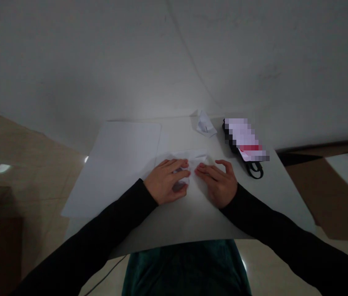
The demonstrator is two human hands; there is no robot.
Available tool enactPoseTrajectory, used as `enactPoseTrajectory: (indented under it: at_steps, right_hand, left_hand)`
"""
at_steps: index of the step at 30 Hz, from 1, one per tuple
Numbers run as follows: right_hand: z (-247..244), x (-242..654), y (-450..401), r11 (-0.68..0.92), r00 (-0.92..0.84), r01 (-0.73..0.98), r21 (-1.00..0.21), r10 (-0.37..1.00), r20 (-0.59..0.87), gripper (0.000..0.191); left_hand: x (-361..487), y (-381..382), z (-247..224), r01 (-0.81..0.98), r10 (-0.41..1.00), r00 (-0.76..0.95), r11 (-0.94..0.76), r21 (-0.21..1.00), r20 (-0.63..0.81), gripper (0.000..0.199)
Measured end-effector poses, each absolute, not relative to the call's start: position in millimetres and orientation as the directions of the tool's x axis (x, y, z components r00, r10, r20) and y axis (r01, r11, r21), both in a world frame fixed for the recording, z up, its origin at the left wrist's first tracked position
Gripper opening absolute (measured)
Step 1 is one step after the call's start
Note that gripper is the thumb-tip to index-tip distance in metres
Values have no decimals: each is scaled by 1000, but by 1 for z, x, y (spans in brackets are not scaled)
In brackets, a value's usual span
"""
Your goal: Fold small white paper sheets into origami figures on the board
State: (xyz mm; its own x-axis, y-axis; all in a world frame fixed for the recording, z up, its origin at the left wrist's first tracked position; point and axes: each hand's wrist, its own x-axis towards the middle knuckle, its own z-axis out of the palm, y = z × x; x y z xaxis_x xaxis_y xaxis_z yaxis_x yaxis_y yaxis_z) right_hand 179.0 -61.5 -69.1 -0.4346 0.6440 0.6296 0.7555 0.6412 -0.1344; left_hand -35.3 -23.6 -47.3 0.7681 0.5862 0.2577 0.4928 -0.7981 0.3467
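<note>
While the left hand (165,183) arches, fingers parted, over crumpled white paper (199,157) mid-table, pressing seems in hand.
Right hand (221,186) beside it, fingers bunched, any pinch untellable; further pressing calls for even fingertips. Folded paper piece (205,124) farther off.

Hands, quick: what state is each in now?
Left hand: open, fingers spread over the folded paper.
Right hand: fingertips at the same paper; grip can't be told.
</note>
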Motion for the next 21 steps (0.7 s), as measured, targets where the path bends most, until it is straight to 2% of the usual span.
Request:
enactPoseTrajectory:
  at_steps: [7,12,18,21]
  right_hand:
    - [-76,192,-36,508,-377,861,-24,670,640,28]
    - [-75,187,-39,510,-396,860,33,624,674,26]
    - [-70,176,-51,611,-470,790,46,557,685,20]
    - [-71,176,-56,724,-537,690,-11,522,663,21]
  left_hand:
    - [-37,-28,-45,518,608,747,-786,337,269,28]
    - [-39,-31,-43,552,627,744,-771,318,229,31]
    - [-40,-29,-40,551,630,751,-762,339,197,34]
    - [-41,-28,-38,535,614,772,-767,354,163,43]
